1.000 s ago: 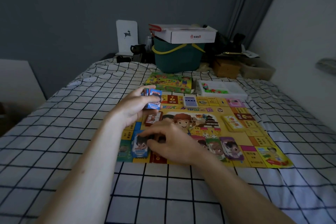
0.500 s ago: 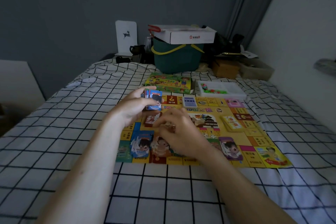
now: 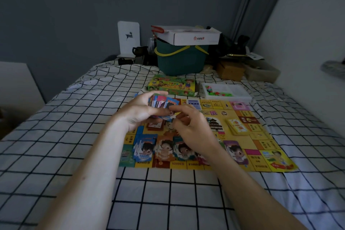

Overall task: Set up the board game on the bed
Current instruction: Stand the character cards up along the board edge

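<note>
— Where does the game stand in this frame?

— A yellow game board point(image 3: 240, 147), edged with coloured squares and cartoon figures, lies flat on the black-and-white checked bed point(image 3: 74, 136), at the centre of the frame. Along its lower edge runs a row of character cards point(image 3: 144, 149).

— And the hands?

— The left hand point(image 3: 139, 113) is closed around a fanned stack of cards point(image 3: 162, 101) above the board's upper left part. The right hand point(image 3: 192, 127) meets it, thumb and forefinger pinched on the lower edge of the front card.

— Anything else laid out?

— A small yellow deck point(image 3: 237, 126) rests on the right side of the board. Just above the board sit the green game box point(image 3: 172, 85) and, to its right, a white tray point(image 3: 240, 93) holding small coloured pieces. Higher up, a dark green basket point(image 3: 181, 61) carries a white carton point(image 3: 196, 37).
</note>
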